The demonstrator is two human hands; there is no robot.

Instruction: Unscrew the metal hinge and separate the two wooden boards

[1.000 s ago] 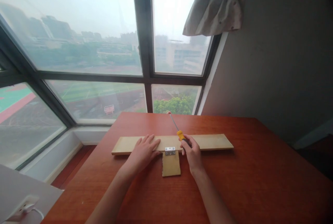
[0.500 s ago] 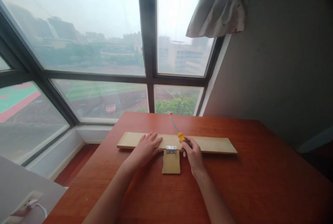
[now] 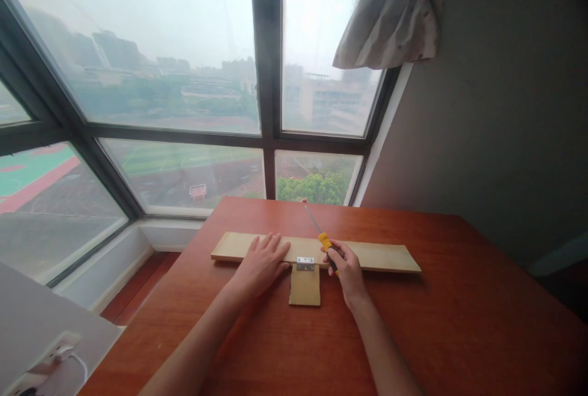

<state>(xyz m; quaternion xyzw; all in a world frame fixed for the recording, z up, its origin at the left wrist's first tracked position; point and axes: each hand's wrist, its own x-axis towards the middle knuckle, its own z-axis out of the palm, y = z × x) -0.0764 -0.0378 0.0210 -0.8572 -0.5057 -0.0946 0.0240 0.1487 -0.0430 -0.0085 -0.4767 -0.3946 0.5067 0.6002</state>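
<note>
a dark-framed window (image 3: 269, 138) looks out on a hazy sports ground, with a grey wall (image 3: 496, 102) to its right. in front stands a reddish-brown wooden table (image 3: 427, 335). a pale curtain (image 3: 395, 16) hangs over the window's upper right. a long pale wooden board (image 3: 386, 255) lies crosswise on the table. the left hand (image 3: 263, 266) rests on it, fingers spread, gripping nothing. the right hand (image 3: 345, 267) grasps a screwdriver (image 3: 325, 241) by its yellow-and-black handle, the shaft pointing away toward the table's far edge. a short wooden piece (image 3: 305, 289) lies between the hands, against the board's near edge. a silver metal hinge (image 3: 305, 263) spans the two; whether screws fill its holes is too small to tell.
</note>
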